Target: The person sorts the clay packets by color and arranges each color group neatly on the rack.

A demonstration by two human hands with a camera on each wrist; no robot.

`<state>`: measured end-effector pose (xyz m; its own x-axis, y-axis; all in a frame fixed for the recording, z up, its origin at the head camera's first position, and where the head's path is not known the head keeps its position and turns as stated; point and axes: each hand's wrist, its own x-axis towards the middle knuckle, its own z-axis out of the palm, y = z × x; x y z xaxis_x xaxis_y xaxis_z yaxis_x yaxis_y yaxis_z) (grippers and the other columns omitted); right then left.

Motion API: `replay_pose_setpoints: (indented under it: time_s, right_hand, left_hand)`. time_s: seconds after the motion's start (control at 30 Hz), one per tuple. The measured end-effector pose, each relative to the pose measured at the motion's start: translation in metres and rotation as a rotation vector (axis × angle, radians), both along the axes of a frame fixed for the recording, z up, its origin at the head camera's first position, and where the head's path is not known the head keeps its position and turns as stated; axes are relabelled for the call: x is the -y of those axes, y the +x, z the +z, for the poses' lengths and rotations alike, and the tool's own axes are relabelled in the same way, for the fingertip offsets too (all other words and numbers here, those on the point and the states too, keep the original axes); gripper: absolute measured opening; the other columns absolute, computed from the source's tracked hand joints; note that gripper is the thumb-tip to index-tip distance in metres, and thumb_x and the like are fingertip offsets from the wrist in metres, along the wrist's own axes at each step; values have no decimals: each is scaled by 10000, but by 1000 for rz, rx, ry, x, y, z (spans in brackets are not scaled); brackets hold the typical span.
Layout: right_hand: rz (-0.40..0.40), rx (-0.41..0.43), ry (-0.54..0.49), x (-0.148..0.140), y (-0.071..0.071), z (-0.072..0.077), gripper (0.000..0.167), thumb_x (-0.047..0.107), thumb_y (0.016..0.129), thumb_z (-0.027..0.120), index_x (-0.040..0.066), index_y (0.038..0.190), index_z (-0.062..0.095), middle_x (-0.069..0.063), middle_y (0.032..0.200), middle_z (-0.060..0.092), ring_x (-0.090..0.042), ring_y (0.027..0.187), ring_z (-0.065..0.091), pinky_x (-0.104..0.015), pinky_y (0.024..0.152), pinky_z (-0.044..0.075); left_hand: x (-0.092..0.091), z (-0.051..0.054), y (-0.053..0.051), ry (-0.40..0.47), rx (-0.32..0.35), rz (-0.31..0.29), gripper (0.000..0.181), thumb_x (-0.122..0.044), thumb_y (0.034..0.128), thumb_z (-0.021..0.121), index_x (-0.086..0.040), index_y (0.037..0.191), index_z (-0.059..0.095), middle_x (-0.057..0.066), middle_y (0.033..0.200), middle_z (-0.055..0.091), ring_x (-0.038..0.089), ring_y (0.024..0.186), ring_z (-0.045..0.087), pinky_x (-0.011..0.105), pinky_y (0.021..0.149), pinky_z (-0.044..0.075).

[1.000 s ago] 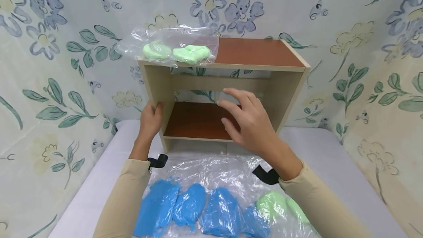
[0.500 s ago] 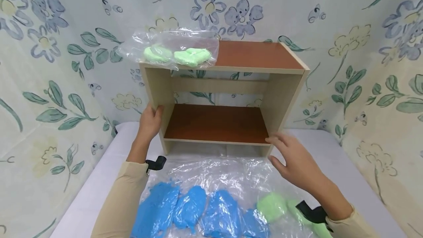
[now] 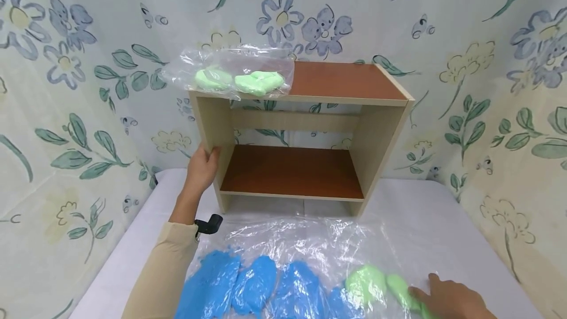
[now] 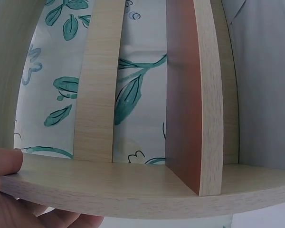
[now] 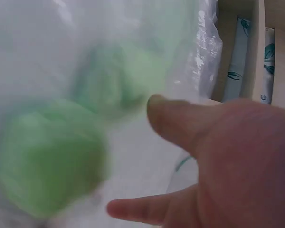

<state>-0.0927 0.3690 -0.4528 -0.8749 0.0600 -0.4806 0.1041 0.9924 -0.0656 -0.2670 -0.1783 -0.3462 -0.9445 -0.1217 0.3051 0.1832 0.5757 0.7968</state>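
Note:
A small wooden shelf unit point(image 3: 292, 171) with brown boards stands upright at the centre. My left hand point(image 3: 201, 171) grips its left side panel; in the left wrist view the thumb of that hand point(image 4: 4, 190) lies on the inner face and the fingers lie outside. Low at the right, my right hand point(image 3: 452, 299) is at the green lumps point(image 3: 400, 289) under clear plastic, thumb and fingers spread apart. In the right wrist view this hand point(image 5: 232, 161) is beside a blurred green lump point(image 5: 57, 156); whether it touches the plastic I cannot tell.
A clear bag with green pieces point(image 3: 259, 83) lies on the unit's top left. Several blue pieces point(image 3: 254, 284) lie under clear plastic point(image 3: 301, 233) in front of the unit, on a white surface point(image 3: 421, 225). Floral cloth point(image 3: 465, 38) hangs behind and at both sides.
My right hand has moved from in front of the shelf unit, past its lower right corner, down and right to the green lumps. My left hand has kept its grip on the side panel.

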Motion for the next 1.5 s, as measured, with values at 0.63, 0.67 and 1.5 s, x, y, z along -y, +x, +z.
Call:
replay_pose_setpoints:
  time_s: [0.63,0.67,1.5]
  right_hand:
    - [-245,-67,-359,-25,-4,-33,1069,637,836,661,-158,1380,198,-350,1057,639,-477,954,644,-554,782,540]
    - [-243,-60,-412,-27,-4,-33,1009,595,867,652,-140,1393,204,-324,1036,651,-442,929,653,-528,765,545]
    - [583,-842,-382,53,-12,79,474,30,715,833,243,1100,657,128,1049,660,55,948,593,-97,690,496]
  left_hand:
    - [2,3,-2,50,10,24,486,-290,1056,400,-25,1462,381,270,1470,477,450,1348,487,590,1093,431]
    - [2,2,-3,48,10,25,480,-286,1056,398,-25,1458,387,270,1466,482,448,1349,486,587,1098,426]
    - [-3,-1,-1,43,5,45,487,-311,1051,405,-66,1472,394,251,1448,513,435,1305,527,577,1070,451]
